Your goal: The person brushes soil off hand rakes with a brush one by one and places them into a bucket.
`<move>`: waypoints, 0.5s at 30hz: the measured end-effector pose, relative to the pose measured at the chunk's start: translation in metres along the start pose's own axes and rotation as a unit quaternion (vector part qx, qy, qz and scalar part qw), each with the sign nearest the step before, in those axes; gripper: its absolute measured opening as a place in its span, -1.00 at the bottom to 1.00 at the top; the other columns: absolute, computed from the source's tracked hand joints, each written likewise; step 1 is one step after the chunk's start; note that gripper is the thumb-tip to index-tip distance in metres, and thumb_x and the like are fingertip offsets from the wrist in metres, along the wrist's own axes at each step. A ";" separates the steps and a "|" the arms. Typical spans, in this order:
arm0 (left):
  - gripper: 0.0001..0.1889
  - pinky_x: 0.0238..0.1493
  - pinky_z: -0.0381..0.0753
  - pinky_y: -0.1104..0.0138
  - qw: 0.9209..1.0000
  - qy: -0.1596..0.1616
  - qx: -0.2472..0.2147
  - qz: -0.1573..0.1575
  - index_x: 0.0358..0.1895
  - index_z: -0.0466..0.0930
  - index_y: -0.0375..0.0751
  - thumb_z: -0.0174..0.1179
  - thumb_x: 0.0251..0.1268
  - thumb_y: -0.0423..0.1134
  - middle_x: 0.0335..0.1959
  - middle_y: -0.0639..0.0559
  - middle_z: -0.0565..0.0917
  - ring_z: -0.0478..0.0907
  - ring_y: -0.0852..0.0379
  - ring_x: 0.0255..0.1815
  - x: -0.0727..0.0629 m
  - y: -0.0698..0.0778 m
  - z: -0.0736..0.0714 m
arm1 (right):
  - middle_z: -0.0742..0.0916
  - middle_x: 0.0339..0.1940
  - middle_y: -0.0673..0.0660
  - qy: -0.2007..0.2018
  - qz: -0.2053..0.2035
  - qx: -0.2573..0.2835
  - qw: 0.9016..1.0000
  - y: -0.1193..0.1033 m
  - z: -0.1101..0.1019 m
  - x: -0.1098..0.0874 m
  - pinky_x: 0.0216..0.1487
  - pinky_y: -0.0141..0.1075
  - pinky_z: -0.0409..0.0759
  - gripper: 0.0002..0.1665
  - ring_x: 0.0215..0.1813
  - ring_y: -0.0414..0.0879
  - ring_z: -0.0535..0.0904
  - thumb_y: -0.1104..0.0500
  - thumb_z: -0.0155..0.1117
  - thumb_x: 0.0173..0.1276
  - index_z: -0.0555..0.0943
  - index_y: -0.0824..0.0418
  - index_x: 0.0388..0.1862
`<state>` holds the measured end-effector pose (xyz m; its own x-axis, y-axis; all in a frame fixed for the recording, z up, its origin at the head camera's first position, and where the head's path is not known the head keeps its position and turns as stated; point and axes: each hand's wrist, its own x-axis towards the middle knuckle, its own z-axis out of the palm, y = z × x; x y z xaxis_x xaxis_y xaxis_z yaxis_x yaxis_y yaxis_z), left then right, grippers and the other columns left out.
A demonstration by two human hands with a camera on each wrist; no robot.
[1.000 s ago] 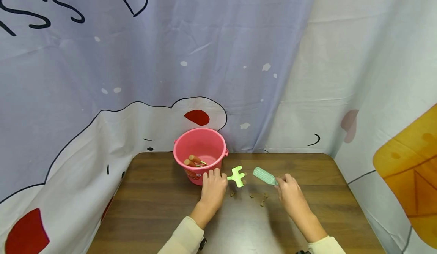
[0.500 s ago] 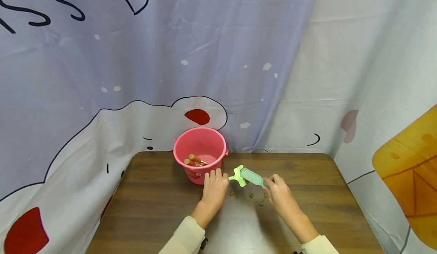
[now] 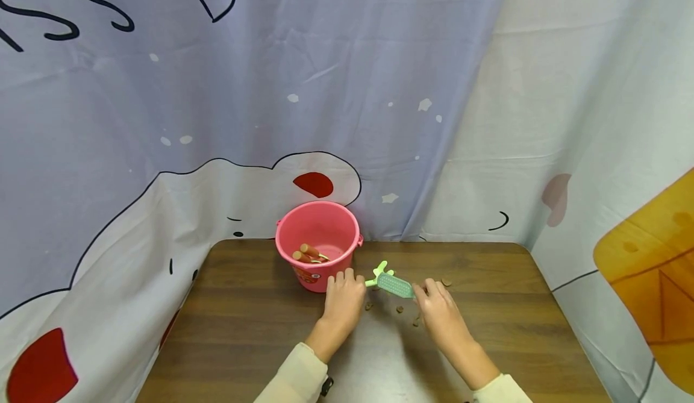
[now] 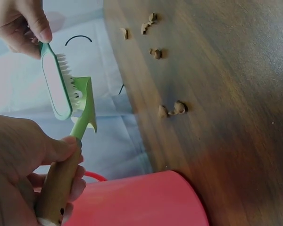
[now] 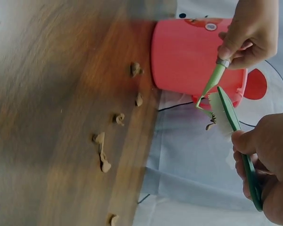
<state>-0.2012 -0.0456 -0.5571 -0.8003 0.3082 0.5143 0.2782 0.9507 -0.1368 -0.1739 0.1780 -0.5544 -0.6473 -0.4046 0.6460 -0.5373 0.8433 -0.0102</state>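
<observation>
My left hand (image 3: 344,306) grips the wooden handle of a light green toy garden rake (image 4: 87,103), holding it above the table beside the bucket. In my right hand (image 3: 440,318) is a green brush (image 5: 231,113) with white bristles, pinched by its handle. The bristles press against the rake's head in both wrist views. A brown crumb (image 5: 209,126) clings where brush and rake meet. Below them, several brown clumps (image 4: 179,107) that look like dirt or clay lie on the table.
A pink bucket (image 3: 320,222) stands at the back of the wooden table (image 3: 244,331), just left of the rake. Wooden-handled tools (image 3: 309,251) lean inside it. A printed curtain (image 3: 347,90) hangs right behind the table.
My right hand has brought the brush leftward onto the rake's head, then slightly down across it. A brown piece now shows on the table to the right. The left hand barely moved.
</observation>
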 end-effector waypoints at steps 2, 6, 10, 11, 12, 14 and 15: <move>-0.93 -0.39 0.37 0.18 1.000 0.001 -0.001 -0.001 -0.41 0.70 -0.13 0.29 0.22 -0.32 -0.44 -0.05 0.57 0.53 -0.02 -0.39 0.000 0.000 0.000 | 0.61 -0.31 0.23 0.002 -0.008 -0.011 1.000 0.002 0.000 0.000 -0.28 -0.12 0.63 -0.59 -0.31 0.08 0.54 0.49 0.55 -0.01 0.70 0.44 -0.11; -0.91 -0.40 0.35 0.18 1.000 0.019 0.001 0.001 -0.42 0.71 -0.13 0.25 0.23 -0.32 -0.45 -0.04 0.56 0.52 -0.02 -0.40 0.000 0.002 0.000 | 0.62 -0.30 0.25 -0.003 -0.006 -0.023 1.000 0.004 -0.001 0.000 -0.25 -0.09 0.65 -0.57 -0.30 0.11 0.55 0.52 0.53 -0.02 0.70 0.45 -0.10; -0.87 -0.40 0.34 0.19 1.000 0.022 0.014 0.007 -0.42 0.72 -0.15 0.20 0.26 -0.32 -0.45 -0.04 0.55 0.51 -0.01 -0.41 0.002 0.003 -0.001 | 0.64 -0.28 0.26 -0.014 0.006 -0.031 0.999 0.003 -0.002 0.000 -0.15 -0.07 0.69 -0.54 -0.27 0.12 0.57 0.51 0.55 -0.03 0.71 0.46 -0.07; -0.86 -0.39 0.35 0.19 1.000 0.021 0.018 0.007 -0.42 0.73 -0.16 0.20 0.26 -0.32 -0.45 -0.04 0.55 0.51 -0.01 -0.41 0.002 0.003 -0.002 | 0.64 -0.28 0.26 -0.016 0.008 -0.032 0.999 0.003 -0.002 0.000 -0.15 -0.07 0.69 -0.54 -0.26 0.12 0.57 0.51 0.55 -0.03 0.71 0.46 -0.06; -0.85 -0.39 0.35 0.19 1.000 0.019 0.020 0.008 -0.41 0.73 -0.16 0.19 0.27 -0.32 -0.45 -0.04 0.56 0.51 -0.01 -0.41 0.002 0.003 -0.002 | 0.64 -0.27 0.26 -0.018 0.010 -0.033 0.999 0.002 -0.002 0.000 -0.16 -0.08 0.68 -0.54 -0.26 0.12 0.57 0.51 0.55 -0.02 0.71 0.47 -0.06; -0.84 -0.38 0.36 0.19 1.000 0.016 0.025 0.008 -0.41 0.73 -0.17 0.18 0.27 -0.32 -0.45 -0.04 0.55 0.51 0.00 -0.41 0.003 0.003 -0.003 | 0.63 -0.28 0.26 -0.018 0.015 -0.033 0.999 0.002 -0.002 -0.001 -0.17 -0.08 0.68 -0.56 -0.26 0.12 0.57 0.50 0.54 0.00 0.71 0.47 -0.06; -0.84 -0.38 0.36 0.19 0.999 0.016 0.027 0.008 -0.41 0.74 -0.17 0.18 0.28 -0.32 -0.45 -0.04 0.56 0.51 0.00 -0.41 0.002 0.003 -0.004 | 0.63 -0.28 0.26 -0.017 0.017 -0.032 0.999 0.002 -0.002 -0.001 -0.18 -0.09 0.67 -0.56 -0.26 0.12 0.57 0.50 0.53 0.00 0.70 0.47 -0.06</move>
<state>-0.2004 -0.0422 -0.5532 -0.7790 0.3223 0.5379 0.2605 0.9466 -0.1899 -0.1731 0.1804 -0.5534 -0.6836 -0.3858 0.6195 -0.4795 0.8774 0.0173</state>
